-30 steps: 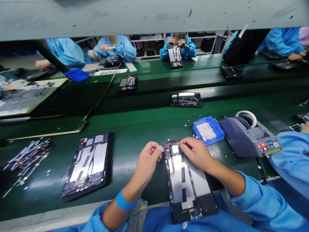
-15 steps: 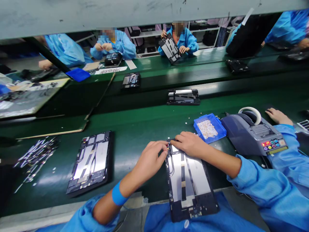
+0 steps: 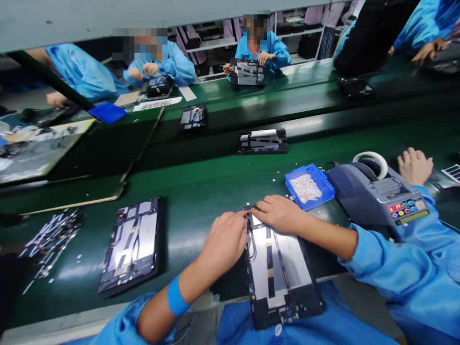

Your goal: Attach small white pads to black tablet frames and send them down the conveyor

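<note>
Head view: the open-backed flat device (image 3: 285, 254) lies face-up in front of me, its upper end on the green bench (image 3: 187, 191) and its lower end projecting past the near edge, over my blue garment (image 3: 230, 326). Contact with the garment cannot be confirmed.

Grip state: my left hand (image 3: 226, 235) sits at the upper left corner, fingers bunched together; whether they pinch anything there, I cannot tell. My right hand (image 3: 278, 213) lies across the top end, fingertips close to the left ones. Its thumb is hidden, so I cannot tell whether it clamps the device or only rests on it.

Handling: I judge the device rigid and fairly light, but fragile inside — the silver panels (image 3: 258, 261) and dark strips (image 3: 270, 282) are exposed. Smooth surfaces may slip under bare fingers. I take hold by the outer frame along the long sides, and avoid pressing on the panels or hooking a strip. The overhanging end calls for a steadying hand on top.

Surroundings: the blue tray (image 3: 319, 202) of small pale pieces (image 3: 305, 187) stands just beyond my right hand — a tape dispenser (image 3: 373, 191) beside it. A second open device (image 3: 131, 244) lies to my left.
</note>
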The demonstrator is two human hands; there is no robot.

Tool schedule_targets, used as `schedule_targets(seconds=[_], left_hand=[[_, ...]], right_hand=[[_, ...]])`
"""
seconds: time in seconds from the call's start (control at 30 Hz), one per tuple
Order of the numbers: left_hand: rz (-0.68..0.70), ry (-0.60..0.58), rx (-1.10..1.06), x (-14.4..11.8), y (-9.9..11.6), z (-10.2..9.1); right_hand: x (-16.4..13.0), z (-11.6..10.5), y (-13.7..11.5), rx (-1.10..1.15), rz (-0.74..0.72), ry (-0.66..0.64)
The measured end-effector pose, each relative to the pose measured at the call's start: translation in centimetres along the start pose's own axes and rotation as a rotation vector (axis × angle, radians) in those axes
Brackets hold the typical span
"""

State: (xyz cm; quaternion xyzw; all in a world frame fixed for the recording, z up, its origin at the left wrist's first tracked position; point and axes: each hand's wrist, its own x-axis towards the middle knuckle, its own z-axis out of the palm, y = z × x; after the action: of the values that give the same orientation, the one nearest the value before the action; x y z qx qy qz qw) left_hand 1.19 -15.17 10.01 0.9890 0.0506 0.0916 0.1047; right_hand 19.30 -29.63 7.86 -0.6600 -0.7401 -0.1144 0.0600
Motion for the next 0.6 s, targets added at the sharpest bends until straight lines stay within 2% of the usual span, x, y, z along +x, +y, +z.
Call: schedule_targets(seconds=[0.13, 0.23, 0.3, 0.4, 0.5, 0.6], left_hand=[[0.017, -0.034, 0.006, 0.1, 0.1, -0.2], [-0.046, -0.045, -0.116, 0.6, -0.3, -0.8], [-0.126, -0.034, -0.297, 1.1, -0.8, -1.2], [-0.317, 0.021, -0.572, 2.0, -1.5, -0.9], [-0.484, 0.045, -0.771, 3.0, -1.6, 0.4], [-0.558, 0.028, -0.952, 3.6, -1.3, 1.8]], right_hand=[[0.0, 0.0, 0.0, 0.005, -0.010, 0.013], [0.1, -0.1, 0.1, 0.014, -0.012, -0.004], [0.2, -0.3, 0.3, 0.021, -0.022, -0.025], [0.2, -0.5, 0.8, 0.027, -0.038, -0.047], [0.1, -0.6, 1.1, 0.042, -0.033, -0.049], [0.0, -0.5, 1.2, 0.044, -0.018, -0.047]])
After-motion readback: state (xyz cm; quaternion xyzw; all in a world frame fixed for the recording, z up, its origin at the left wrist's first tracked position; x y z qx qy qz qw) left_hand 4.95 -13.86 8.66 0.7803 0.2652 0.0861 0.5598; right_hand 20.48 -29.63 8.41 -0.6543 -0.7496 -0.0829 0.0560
